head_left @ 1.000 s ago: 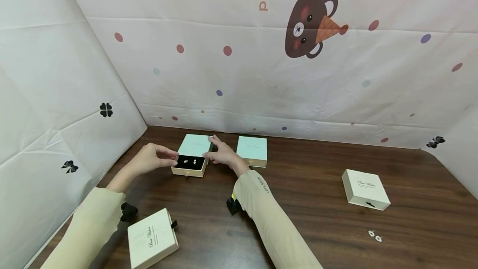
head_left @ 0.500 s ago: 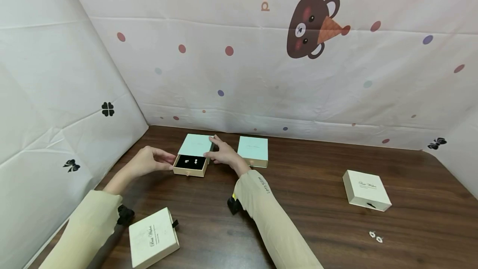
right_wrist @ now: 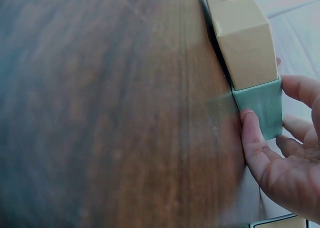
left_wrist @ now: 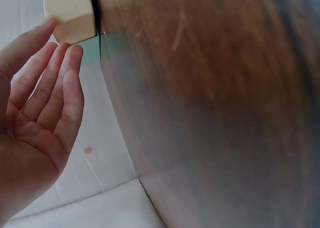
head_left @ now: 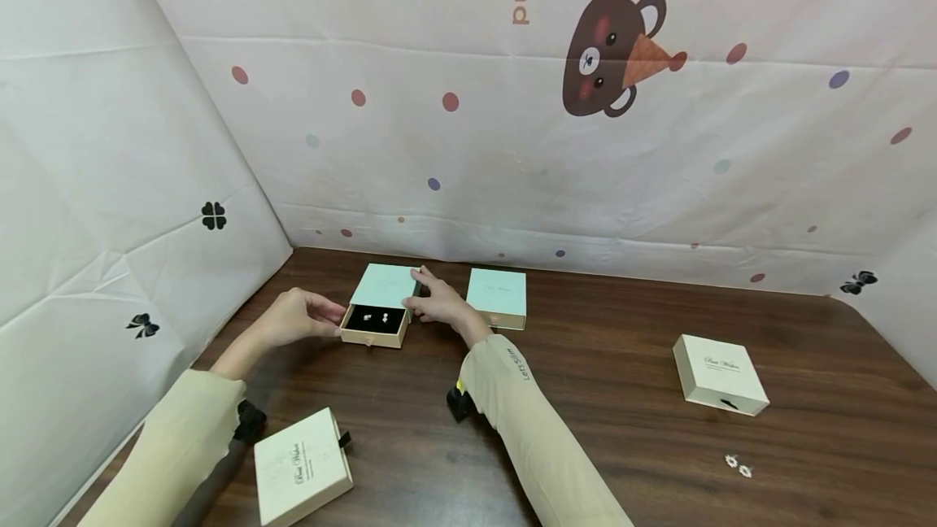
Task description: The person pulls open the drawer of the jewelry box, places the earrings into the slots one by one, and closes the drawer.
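Note:
A mint-topped jewelry box [head_left: 384, 285] lies at the back left, its cream drawer [head_left: 371, 340] pulled partway out toward me. Two small earrings [head_left: 385, 318] sit on the drawer's black lining. My left hand [head_left: 302, 317] is at the drawer's left side, with loosely extended fingers; the thumb meets a drawer corner in the left wrist view. On the other side, my right hand [head_left: 442, 303] holds the mint sleeve. In the right wrist view, its thumb [right_wrist: 251, 133] lies along the sleeve's side, with the other fingers around its far edge.
Another mint box [head_left: 496, 291] stands shut to the right. White boxes lie at the front left [head_left: 302, 466] and at the right [head_left: 721, 372]. A pair of flower-shaped earrings [head_left: 738, 466] lies on the brown table [head_left: 586, 397]. Patterned cloth walls [head_left: 498, 145] rise behind and to the left.
Around the drawer, my left hand has drawn back slightly from over its edge to its left side. My right hand stays on the sleeve. The boxes look unmoved.

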Available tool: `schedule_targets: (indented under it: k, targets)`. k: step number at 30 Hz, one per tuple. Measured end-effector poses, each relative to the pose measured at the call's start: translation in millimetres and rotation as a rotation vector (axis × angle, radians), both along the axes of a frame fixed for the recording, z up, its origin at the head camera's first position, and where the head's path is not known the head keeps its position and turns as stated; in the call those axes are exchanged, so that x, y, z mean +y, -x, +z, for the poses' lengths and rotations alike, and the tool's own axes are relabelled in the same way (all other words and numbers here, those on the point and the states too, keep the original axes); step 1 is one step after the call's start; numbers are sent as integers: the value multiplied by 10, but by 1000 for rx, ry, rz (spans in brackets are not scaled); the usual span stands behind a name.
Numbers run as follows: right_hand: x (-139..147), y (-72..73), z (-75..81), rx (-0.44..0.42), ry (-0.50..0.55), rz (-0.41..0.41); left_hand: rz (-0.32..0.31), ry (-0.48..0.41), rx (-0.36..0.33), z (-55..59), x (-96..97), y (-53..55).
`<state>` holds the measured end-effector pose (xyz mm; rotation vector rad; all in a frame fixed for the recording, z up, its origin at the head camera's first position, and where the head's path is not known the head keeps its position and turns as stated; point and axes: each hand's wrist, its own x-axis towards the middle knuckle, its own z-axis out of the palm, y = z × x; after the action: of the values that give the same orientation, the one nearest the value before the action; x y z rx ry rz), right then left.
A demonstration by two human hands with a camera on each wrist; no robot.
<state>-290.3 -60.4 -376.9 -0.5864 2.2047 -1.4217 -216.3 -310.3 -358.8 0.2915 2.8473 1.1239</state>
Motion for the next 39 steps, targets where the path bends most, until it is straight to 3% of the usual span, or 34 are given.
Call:
schedule_targets:
  k: [9,17,39]
  targets:
    - [-11,12,-7,-2,-21,-5,4,42,32,3,13,38]
    - [-7,15,-9,-3,-12,2,-13,-44,-22,-15,-1,79]
    - [-23,40,-22,-11,-33,-13,-1,-42,-4,-21,9,187]
